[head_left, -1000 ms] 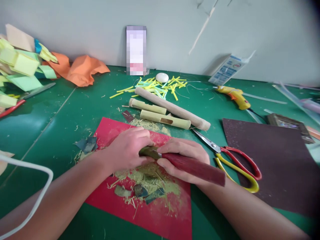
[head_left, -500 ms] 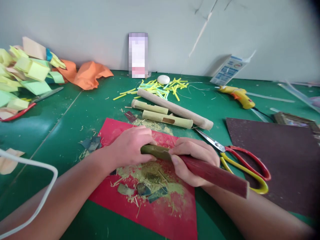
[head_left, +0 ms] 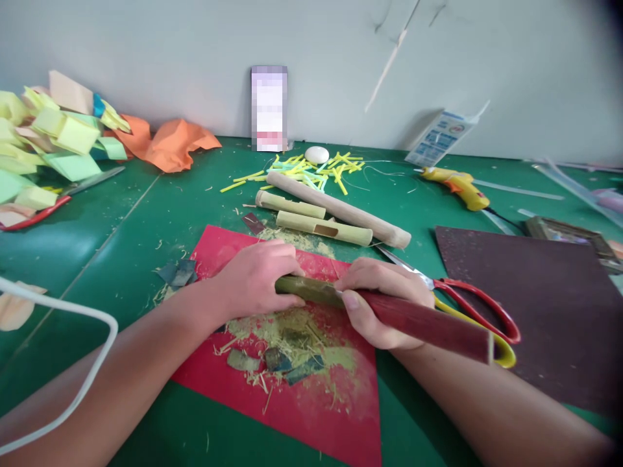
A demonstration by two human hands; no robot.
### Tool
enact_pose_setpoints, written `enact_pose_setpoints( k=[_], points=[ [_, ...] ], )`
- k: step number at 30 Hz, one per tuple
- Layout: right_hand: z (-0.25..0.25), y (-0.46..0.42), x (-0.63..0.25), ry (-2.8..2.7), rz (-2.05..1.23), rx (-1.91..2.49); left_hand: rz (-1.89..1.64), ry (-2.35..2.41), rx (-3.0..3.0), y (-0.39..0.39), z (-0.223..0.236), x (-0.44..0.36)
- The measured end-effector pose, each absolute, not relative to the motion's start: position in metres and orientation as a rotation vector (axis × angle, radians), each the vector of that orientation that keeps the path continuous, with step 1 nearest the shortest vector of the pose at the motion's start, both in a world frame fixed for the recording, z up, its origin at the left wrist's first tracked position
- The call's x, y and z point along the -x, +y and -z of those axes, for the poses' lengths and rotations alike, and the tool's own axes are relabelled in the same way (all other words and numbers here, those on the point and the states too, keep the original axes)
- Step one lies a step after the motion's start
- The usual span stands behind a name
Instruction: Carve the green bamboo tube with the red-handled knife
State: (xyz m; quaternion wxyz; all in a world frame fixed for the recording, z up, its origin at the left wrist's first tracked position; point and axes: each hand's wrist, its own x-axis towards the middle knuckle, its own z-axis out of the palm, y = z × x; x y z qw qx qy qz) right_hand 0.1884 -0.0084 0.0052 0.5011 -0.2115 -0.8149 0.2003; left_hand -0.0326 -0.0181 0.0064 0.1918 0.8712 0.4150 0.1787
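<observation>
My left hand (head_left: 257,279) is closed round the left end of a green bamboo stick (head_left: 311,290) and holds it just above a red sheet (head_left: 311,415). My right hand (head_left: 374,305) is wrapped round a roll of red sandpaper (head_left: 428,322) that sleeves the right part of the same stick. A short length of bare green stick shows between the two hands. Under them lies a heap of pale shavings and dust (head_left: 292,344) with a few dark scraps in it.
Behind the hands lie two cut bamboo pieces (head_left: 324,228) and a wooden dowel (head_left: 341,209). Red-and-yellow scissors (head_left: 467,305) and a dark sandpaper sheet (head_left: 535,305) lie to the right, a yellow glue gun (head_left: 457,185) beyond. Folded paper (head_left: 53,143) is piled at the left; a white cable (head_left: 73,395) crosses near me.
My right hand has slid the red sandpaper roll rightward along the stick, baring more green bamboo between the hands. My left hand has kept its hold.
</observation>
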Motion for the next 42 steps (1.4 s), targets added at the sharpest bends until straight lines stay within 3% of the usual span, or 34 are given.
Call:
enact_pose_setpoints(
  k=[16, 28, 42],
  points=[
    [-0.0044, -0.0048, -0.1848, -2.065, -0.607, 0.45, -0.487, 1.164, -2.435, -0.018, -0.0042, 0.033],
    [-0.0037, -0.0101, -0.1888, -1.976, -0.413, 0.55, -0.464, 1.158, -2.451, -0.018, -0.0099, 0.0328],
    [-0.0066, -0.0046, -0.1889, -1.919, -0.574, 0.512, -0.465, 1.179, -2.439, -0.018, -0.0068, 0.0322]
  ],
)
